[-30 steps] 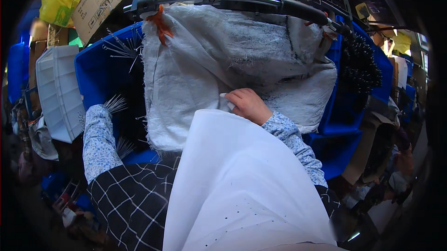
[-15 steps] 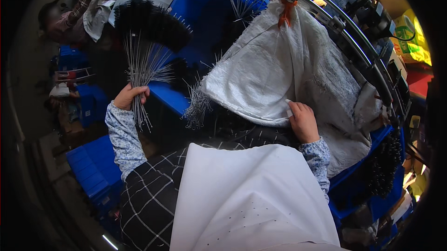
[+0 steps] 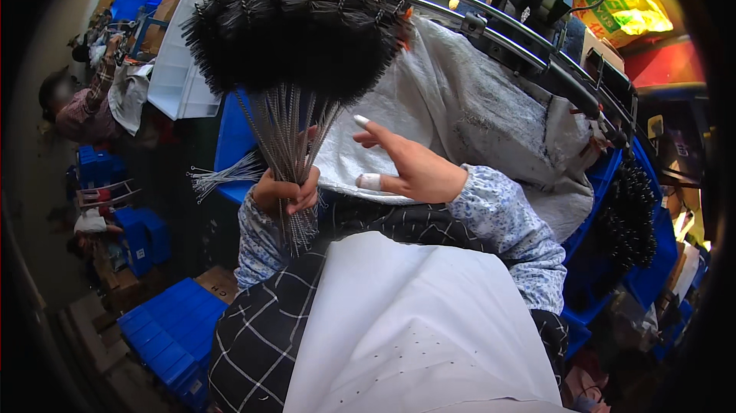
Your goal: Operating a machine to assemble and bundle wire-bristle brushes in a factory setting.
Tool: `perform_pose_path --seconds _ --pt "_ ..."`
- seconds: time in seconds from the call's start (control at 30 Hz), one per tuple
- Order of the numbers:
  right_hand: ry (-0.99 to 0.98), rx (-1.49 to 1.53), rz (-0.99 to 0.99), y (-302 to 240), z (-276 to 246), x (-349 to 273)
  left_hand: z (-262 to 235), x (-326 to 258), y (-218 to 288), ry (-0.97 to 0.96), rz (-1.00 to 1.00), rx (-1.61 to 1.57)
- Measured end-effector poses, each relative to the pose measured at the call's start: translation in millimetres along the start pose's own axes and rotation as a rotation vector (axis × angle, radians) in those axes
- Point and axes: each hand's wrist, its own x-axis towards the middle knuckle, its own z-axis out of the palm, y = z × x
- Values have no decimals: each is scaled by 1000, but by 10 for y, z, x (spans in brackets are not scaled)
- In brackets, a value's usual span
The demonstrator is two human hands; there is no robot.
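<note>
A thick bunch of bottle brushes [image 3: 287, 41] stands upright in front of me, black bristles at the top and twisted wire stems below. My left hand [image 3: 287, 190] is wrapped around the stems low down. To its right, my right hand [image 3: 414, 164] is open beside the stems, thumb and forefinger apart, with white tape on their tips. Nothing shows between its fingers. Behind both hands a whitish woven sack [image 3: 475, 98] lies draped over the work area. More wire stems with looped ends [image 3: 226, 175] stick out left of my left hand, over a blue bin's edge.
A curved metal rail machine [image 3: 521, 49] runs behind the sack. At the right, a blue bin holds black brushes [image 3: 625, 217]. A white crate [image 3: 184, 64] and a blue crate [image 3: 172, 329] stand to the left. Another person [image 3: 84, 106] is at the far left.
My left hand has brought the brush bunch right and nearer, now upright before me. My right hand has left the sack's edge and moved left toward the stems. The view has shifted.
</note>
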Motion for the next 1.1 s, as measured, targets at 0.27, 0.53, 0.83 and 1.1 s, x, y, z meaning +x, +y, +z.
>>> perform_pose_path --seconds 0.27,0.53,0.83,1.1 --pt "251 259 -96 -66 124 262 294 301 -154 44 56 87" --pt "243 387 -203 -76 35 224 338 283 -174 231 95 153" --pt "231 423 -268 -40 5 209 406 310 -167 280 232 117" --pt "226 447 -317 -64 -32 225 477 343 -164 372 203 172"
